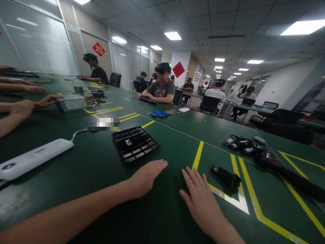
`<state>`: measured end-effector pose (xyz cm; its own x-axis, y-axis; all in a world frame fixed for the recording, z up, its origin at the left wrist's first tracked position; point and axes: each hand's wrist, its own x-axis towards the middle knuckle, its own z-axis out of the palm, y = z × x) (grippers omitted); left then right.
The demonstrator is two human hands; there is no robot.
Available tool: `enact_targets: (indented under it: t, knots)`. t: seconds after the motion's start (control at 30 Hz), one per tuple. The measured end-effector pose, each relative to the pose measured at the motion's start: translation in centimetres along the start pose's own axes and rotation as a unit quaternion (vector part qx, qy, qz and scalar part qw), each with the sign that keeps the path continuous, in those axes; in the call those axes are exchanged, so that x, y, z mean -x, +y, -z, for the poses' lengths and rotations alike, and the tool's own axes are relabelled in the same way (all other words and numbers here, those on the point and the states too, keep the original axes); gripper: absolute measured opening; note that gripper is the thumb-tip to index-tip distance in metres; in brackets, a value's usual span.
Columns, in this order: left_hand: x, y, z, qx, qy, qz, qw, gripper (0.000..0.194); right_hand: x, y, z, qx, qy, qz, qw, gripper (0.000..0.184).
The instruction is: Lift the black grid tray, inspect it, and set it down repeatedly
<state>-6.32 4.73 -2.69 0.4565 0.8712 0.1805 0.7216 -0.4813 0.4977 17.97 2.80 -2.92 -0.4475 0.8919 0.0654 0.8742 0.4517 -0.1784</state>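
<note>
My left hand rests over the green table with its fingers stretched out and nothing in it. Just beyond it lies a square black plastic panel, its ribbed, gridded side facing up. My right hand is held flat, palm down, fingers spread and holding nothing. To its right lies a black plastic piece, longish and notched at one end, beside yellow tape lines. Neither hand appears to touch the panel or the black piece.
A white power strip with a cable lies at the left. Black cylindrical parts with cables are at the right. Blue gloves and a grey metal box sit farther off. Co-workers' hands reach in at the left; a person sits opposite.
</note>
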Motion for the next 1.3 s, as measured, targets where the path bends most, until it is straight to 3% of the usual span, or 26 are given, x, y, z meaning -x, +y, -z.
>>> enact_targets:
  t: [0.1, 0.2, 0.27, 0.33, 0.4, 0.5, 0.63, 0.77, 0.87, 1.0, 1.1, 1.17, 1.2, 1.23, 1.3]
  knots:
    - [-0.1, 0.7, -0.6, -0.027, -0.042, -0.005, 0.999, 0.051, 0.2, -0.9, -0.2, -0.007, -0.038, 0.056, 0.998, 0.053]
    - [0.3, 2.5, 0.5, -0.080, -0.020, -0.011, 0.997, 0.049, -0.2, 1.3, 0.8, 0.028, 0.006, 0.038, 0.999, 0.052]
    - [1.2, 4.6, 1.4, -0.090, -0.065, -0.063, 0.992, 0.060, -0.6, 4.0, 1.4, 0.084, 0.060, -0.010, 0.995, 0.052]
    - [2.2, 7.0, 2.0, -0.069, -0.170, -0.131, 0.974, 0.067, -0.6, 6.9, 1.7, 0.145, 0.101, -0.080, 0.981, 0.052]
    - [3.0, 9.0, 2.3, -0.049, -0.249, -0.163, 0.954, 0.065, -0.5, 9.4, 1.4, 0.163, 0.088, -0.152, 0.971, 0.052]
    - [3.4, 10.1, 2.2, -0.032, -0.268, -0.164, 0.949, 0.058, -0.1, 11.3, 0.5, 0.145, 0.066, -0.183, 0.970, 0.052]
    - [2.8, 7.9, 1.5, -0.056, -0.207, -0.149, 0.965, 0.052, 0.0, 11.5, -0.2, 0.133, 0.080, -0.175, 0.972, 0.052]
    - [1.6, 3.9, 1.2, -0.207, -0.104, -0.021, 0.973, 0.059, -0.2, 11.4, -0.1, 0.127, 0.085, -0.179, 0.972, 0.051]
    - [1.0, 2.0, 1.3, -0.289, -0.110, 0.040, 0.950, 0.055, -0.3, 11.7, -0.2, 0.120, 0.081, -0.182, 0.973, 0.052]
    - [0.8, 1.8, 1.8, -0.298, -0.116, 0.027, 0.947, 0.037, -0.2, 12.0, -0.4, 0.115, 0.077, -0.180, 0.974, 0.052]
    - [0.5, 1.7, 2.8, -0.181, -0.057, 0.033, 0.981, 0.023, -0.2, 11.8, -0.3, 0.117, 0.074, -0.182, 0.974, 0.052]
    - [0.1, 1.0, 4.0, -0.022, 0.008, 0.087, 0.996, 0.016, -0.2, 11.5, -0.1, 0.123, 0.077, -0.180, 0.973, 0.051]
    - [-0.1, 0.5, 4.8, 0.078, 0.044, 0.132, 0.987, 0.012, -0.2, 11.4, -0.1, 0.127, 0.078, -0.179, 0.972, 0.051]
    - [-0.4, -0.2, 5.6, 0.187, 0.088, 0.184, 0.961, 0.009, -0.2, 11.3, 0.0, 0.129, 0.079, -0.179, 0.972, 0.050]
    - [-0.9, -1.9, 7.5, 0.369, 0.181, 0.269, 0.871, 0.002, -0.1, 11.2, 0.1, 0.128, 0.077, -0.183, 0.972, 0.050]
